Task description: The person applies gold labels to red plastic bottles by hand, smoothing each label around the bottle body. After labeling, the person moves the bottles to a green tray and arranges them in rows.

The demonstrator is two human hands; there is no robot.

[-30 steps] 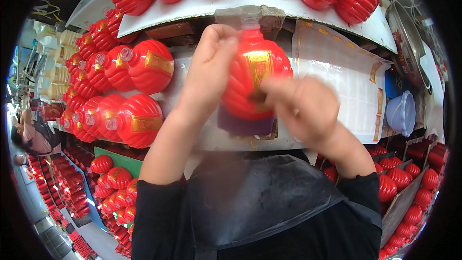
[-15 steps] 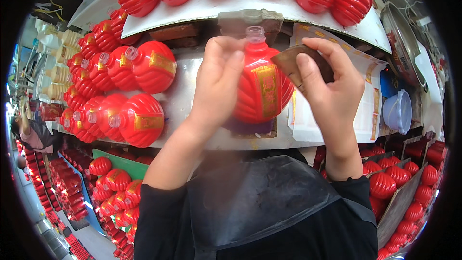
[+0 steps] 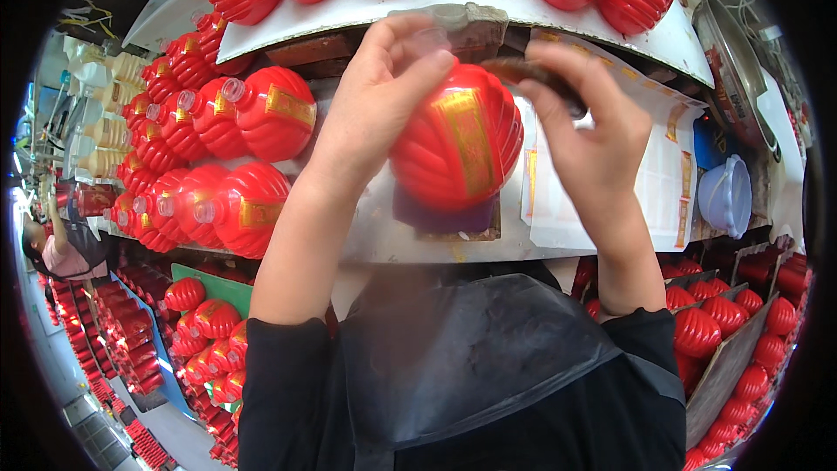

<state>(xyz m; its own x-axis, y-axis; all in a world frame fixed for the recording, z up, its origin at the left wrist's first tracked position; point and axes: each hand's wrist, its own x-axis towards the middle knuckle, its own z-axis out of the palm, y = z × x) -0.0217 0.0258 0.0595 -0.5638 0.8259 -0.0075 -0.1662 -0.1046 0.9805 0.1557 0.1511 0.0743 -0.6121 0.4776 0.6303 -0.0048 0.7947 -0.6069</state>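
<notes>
1. The ribbed red plastic bottle [image 3: 427,153] leans further left over the grey counter [image 3: 370,240], my left hand's [image 3: 379,92] fingers clamped at its neck.
2. My right hand [image 3: 595,118], fingers clamped on a flat brown scraper [image 3: 547,80], has risen: likely between strokes.

No wording can be read clearly. A tall gold label [image 3: 468,141] with small, illegible reddish marks runs down the front of the red bottle [image 3: 427,157] at the centre of the frame, and similar gold patches show on the red bottles [image 3: 272,141] at the left. Right of centre, gold-and-red printed strips [image 3: 683,176] edge a white sheet [image 3: 602,201], their print too small to make out.
</notes>
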